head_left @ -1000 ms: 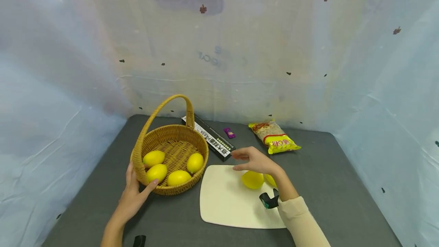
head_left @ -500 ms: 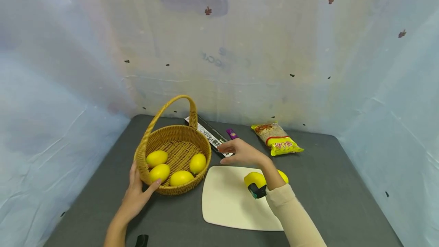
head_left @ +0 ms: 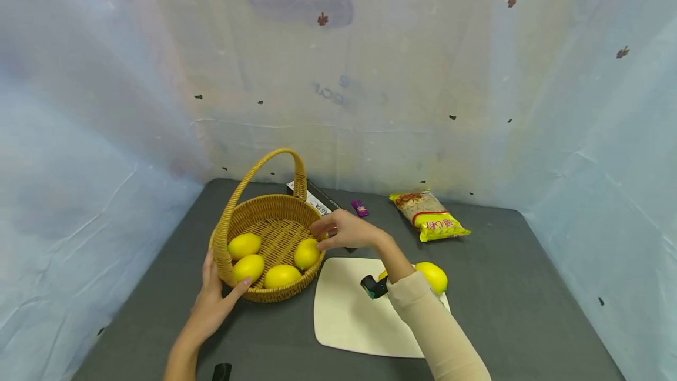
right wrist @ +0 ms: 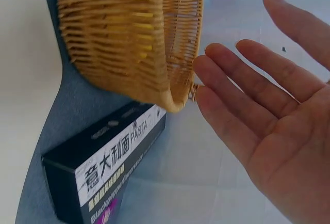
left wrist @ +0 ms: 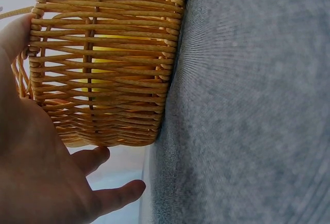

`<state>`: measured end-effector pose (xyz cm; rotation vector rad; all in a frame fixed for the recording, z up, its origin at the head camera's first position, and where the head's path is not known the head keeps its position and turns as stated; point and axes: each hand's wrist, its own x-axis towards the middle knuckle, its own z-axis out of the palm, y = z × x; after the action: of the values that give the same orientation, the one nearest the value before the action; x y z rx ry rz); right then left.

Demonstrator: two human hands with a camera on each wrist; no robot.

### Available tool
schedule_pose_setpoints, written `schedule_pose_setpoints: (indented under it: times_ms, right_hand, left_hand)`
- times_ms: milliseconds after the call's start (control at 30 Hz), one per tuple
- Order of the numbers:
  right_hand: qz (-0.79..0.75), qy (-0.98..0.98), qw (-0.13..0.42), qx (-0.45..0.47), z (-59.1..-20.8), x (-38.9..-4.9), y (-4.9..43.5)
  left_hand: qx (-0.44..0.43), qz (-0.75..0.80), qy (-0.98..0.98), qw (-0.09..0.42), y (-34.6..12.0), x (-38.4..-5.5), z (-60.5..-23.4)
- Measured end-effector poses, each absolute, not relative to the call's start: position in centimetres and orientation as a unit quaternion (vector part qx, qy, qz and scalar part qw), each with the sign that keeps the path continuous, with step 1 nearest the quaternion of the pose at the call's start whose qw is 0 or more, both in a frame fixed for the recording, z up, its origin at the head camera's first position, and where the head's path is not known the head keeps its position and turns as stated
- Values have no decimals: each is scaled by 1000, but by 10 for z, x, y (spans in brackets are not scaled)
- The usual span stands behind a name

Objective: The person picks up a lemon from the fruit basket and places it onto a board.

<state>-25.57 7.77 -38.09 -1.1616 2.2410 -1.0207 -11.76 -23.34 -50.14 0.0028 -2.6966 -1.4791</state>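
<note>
My left hand [head_left: 210, 306] holds the left side of a wicker basket [head_left: 275, 295], its thumb at the rim. In the left wrist view, two fingertips of that hand [left wrist: 49, 157] reach past the woven wall. Several lemons [head_left: 282, 276] lie inside the basket, under its tall arched handle [head_left: 231, 207]. My right hand [head_left: 349, 231] hovers over the basket's right rim, close to a lemon [head_left: 307, 253]. The right wrist view shows its fingers extended with nothing in them. Two lemons are by the cream board [head_left: 351, 316], one [head_left: 432, 277] at its far right corner, the other mostly behind my right forearm.
Behind the basket lies a black pasta box [right wrist: 111, 162], partly covered by my right hand in the head view. A small purple packet [head_left: 359, 208] and a yellow food bag [head_left: 431, 216] lie at the back of the grey table [head_left: 529, 310]. A pale curtain [head_left: 370, 75] surrounds it.
My right hand has moved left from above the board to the basket's right rim. The left hand keeps its place on the basket.
</note>
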Motion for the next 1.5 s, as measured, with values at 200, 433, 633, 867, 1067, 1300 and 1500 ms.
schedule_pose_setpoints:
  times_ms: [200,433,633,867,1067,1300,1500]
  right_hand:
    - [-354,806,214,-423,-377,-256,59]
    - [-319,811,232,-432,-376,-261,33]
    - [-276,809,266,-445,-374,-266,15]
    - [-229,825,281,-434,-379,-269,3]
    - [-186,843,291,-413,-381,-274,-5]
    - [-152,856,300,-393,-381,-277,-16]
    - [-128,868,308,-369,-384,-278,-19]
  left_hand:
    - [7,-472,-881,32,-234,-118,-500]
    - [4,-473,-880,38,-236,-118,-501]
    - [3,-473,-880,38,-235,-118,-503]
    - [5,-474,-879,38,-235,-118,-503]
    - [4,-476,-878,41,-234,-117,-502]
    - [4,-490,-871,42,-233,-116,-504]
    - [-4,-497,-866,51,-233,-116,-506]
